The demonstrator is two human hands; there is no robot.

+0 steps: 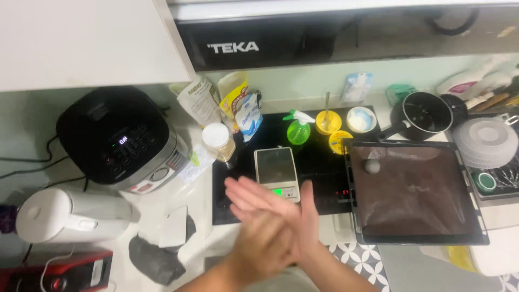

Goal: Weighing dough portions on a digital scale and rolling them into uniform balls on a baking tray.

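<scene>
White kitchen counter [200, 216], black hob. Left hand [259, 208] and right hand [294, 227] pressed palm to palm, crossed, contents hidden. Small silver kitchen scale [276, 172] just beyond fingertips; dark lined baking tray [415, 192] to right, nearer right hand.

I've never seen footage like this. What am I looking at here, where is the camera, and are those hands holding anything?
There is no machine here: a person wears a camera on the head, so this single picture looks down at their own two bare hands above a kitchen counter. The left hand and right hand are pressed palm to palm, blurred by motion; whether anything sits between them cannot be seen. Just beyond them a small silver digital kitchen scale rests on a black glass cooktop. To the right lies a dark rectangular baking tray with one small grey dough ball on it. To the left stand a black rice cooker and a white electric kettle.
</scene>
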